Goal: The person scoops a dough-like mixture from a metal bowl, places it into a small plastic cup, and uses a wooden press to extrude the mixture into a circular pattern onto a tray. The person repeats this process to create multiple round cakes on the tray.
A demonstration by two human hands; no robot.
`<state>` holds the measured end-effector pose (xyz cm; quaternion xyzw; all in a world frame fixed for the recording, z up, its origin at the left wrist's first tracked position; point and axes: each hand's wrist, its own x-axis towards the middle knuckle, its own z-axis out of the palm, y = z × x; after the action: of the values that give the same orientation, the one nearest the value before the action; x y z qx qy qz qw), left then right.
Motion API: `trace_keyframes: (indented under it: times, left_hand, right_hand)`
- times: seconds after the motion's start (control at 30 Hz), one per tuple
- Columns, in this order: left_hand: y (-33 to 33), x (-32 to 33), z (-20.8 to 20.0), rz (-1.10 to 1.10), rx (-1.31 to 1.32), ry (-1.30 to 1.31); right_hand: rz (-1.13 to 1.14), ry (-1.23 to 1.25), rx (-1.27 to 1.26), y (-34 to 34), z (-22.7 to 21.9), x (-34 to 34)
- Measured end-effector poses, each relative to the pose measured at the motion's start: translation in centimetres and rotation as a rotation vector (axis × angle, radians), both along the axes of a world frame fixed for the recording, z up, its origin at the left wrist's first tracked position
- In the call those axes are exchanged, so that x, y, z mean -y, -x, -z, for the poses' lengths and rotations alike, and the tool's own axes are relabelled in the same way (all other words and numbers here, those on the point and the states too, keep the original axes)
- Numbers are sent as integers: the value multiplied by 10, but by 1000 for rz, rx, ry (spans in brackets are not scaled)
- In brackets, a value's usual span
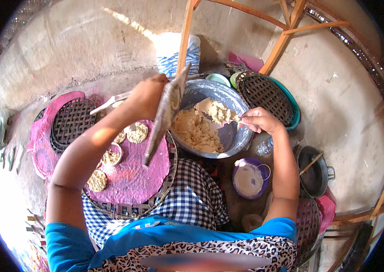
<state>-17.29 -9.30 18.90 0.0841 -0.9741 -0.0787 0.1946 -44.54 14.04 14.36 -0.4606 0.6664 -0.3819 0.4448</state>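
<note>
Left of the grey basin [233,137], the person's left hand [149,96] has its fingers closed on a long grey implement [165,115], tilted near the basin's left rim. At the basin's right rim, the right hand [262,121] pinches a thin pale handle [245,123], with a lump of dough [217,111] at its end, over the dough mass [196,131] inside the basin. Left of the basin, pale dough nests [137,133] lie on a pink-covered tray [144,183]

A clear plastic bottle [265,146] is near a dark pan [315,182].
</note>
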Motion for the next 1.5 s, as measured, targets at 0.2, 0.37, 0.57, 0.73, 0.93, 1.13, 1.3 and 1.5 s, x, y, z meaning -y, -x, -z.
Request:
trace_keyframes:
  times: [0.2, 0.37, 0.57, 0.73, 0.93, 1.13, 1.3, 1.5]
  left_hand:
    - [48, -12, 28, -53, 42, 197]
    - [80, 7, 55, -11, 51, -34]
    - [89, 41, 89, 484, -68, -605]
    - [97, 75, 96, 327, -118, -1199]
    - [111, 106, 107, 255, 49, -903]
    - [101, 78, 94, 212, -152, -291]
    - [87, 62, 77, 18, -118, -200]
    - [84, 71, 45, 54, -159, -463]
  right_hand:
    - [121, 257, -766, -23, -50, 7]
    - [214, 359, -1349, -50, -65, 27]
    - [94, 698, -1739, -76, -29, 47]
    - [261, 653, -1672, -56, -39, 21]
    - [342, 659, -1719, -56, -33, 28]
    - [374, 720, -1741, -73, -19, 37]
    - [372, 762, -1690, -81, -17, 39]
    - [675, 700, -1300, -59, -11, 25]
